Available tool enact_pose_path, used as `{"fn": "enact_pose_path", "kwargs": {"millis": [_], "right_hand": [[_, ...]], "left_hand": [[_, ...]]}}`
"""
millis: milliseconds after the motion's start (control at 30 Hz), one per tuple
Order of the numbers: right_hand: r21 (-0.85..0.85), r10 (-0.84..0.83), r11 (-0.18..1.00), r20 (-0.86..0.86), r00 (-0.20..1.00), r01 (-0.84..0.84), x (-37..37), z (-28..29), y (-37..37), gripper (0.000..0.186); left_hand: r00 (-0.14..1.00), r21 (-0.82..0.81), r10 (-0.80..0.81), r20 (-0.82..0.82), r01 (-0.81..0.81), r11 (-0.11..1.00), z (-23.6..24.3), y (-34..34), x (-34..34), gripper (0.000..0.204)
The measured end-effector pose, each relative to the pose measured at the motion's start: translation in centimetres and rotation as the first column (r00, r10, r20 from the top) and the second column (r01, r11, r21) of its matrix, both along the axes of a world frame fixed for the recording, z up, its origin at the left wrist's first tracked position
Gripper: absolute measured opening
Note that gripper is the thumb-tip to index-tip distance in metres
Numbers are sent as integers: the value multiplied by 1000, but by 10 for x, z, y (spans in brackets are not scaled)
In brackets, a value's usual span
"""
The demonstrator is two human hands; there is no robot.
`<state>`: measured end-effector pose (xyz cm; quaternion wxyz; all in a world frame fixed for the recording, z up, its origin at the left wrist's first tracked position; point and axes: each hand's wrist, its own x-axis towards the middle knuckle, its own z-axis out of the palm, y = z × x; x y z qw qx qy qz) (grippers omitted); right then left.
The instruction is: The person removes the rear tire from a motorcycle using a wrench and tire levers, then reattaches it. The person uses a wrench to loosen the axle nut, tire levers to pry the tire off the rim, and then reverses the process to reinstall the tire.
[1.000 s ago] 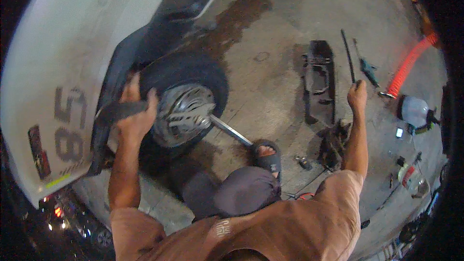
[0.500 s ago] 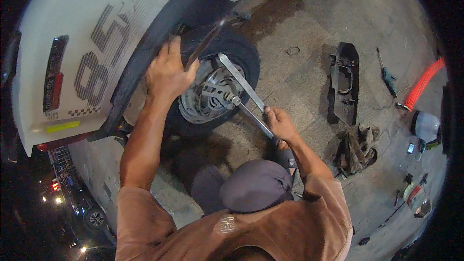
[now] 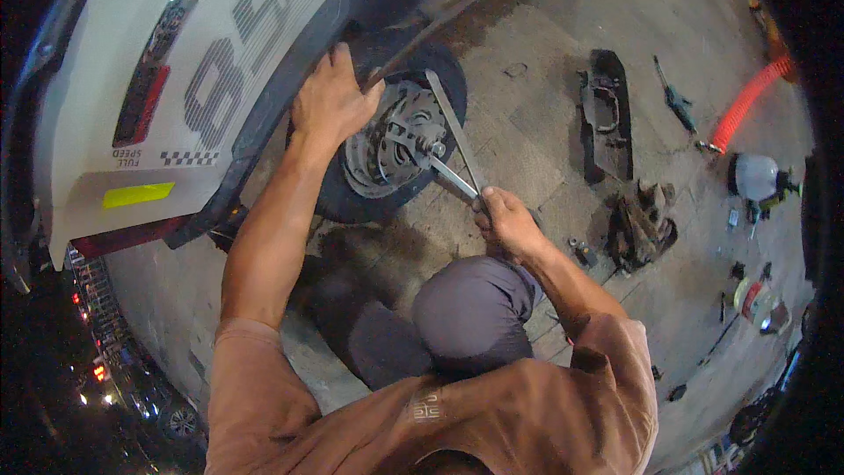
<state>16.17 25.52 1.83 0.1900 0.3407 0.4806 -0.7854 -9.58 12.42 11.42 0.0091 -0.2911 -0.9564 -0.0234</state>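
Observation:
My left hand (image 3: 336, 101) grips a long dark metal bar (image 3: 428, 29) beside the wheel arch of the white vehicle (image 3: 149, 53). My right hand (image 3: 510, 229) is closed on a flat steel bar (image 3: 447, 109) angled up across the right side of the wheel. The wheel has a black tyre (image 3: 453, 70) and a silver rim with hub parts (image 3: 387, 141). A second steel bar (image 3: 453, 178) runs from the hub nut (image 3: 436, 148) down to the right; its lower end is hidden near my right hand and knee.
A black plastic panel (image 3: 607, 114), air gun (image 3: 675, 101), red coiled hose (image 3: 743, 110), translucent container (image 3: 756, 178), dirty rag (image 3: 642, 233) and small parts lie to the right on the paved floor (image 3: 545, 35). Dark parked vehicles (image 3: 167, 409) are at the lower left.
My right hand has come from the far right to before the wheel, its bar now angled toward the wheel. My left hand has shifted up and right, its bar raised diagonally.

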Motion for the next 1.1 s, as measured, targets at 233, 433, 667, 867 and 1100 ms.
{"fn": "enact_pose_path", "kwargs": {"millis": [233,433,667,867,1100], "right_hand": [[-276,-221,938,-15,975,209,-5,31,-78,36],[-32,-184,983,-190,964,181,18,37,-136,30],[-185,-318,938,-120,940,294,-32,39,-201,31],[69,-625,768,-141,768,637,-139,19,-233,38],[88,-704,693,-133,698,716,-171,22,-203,36]], "left_hand": [[998,20,-62,-21,63,998,-1,-3,-1,64],[991,17,-105,-78,107,994,-8,-4,-6,60],[997,-3,-77,-16,77,997,-12,-3,-14,71],[998,-25,-65,3,65,998,-10,-1,-16,71],[999,-5,-49,7,49,999,-10,-2,-14,72]]}}
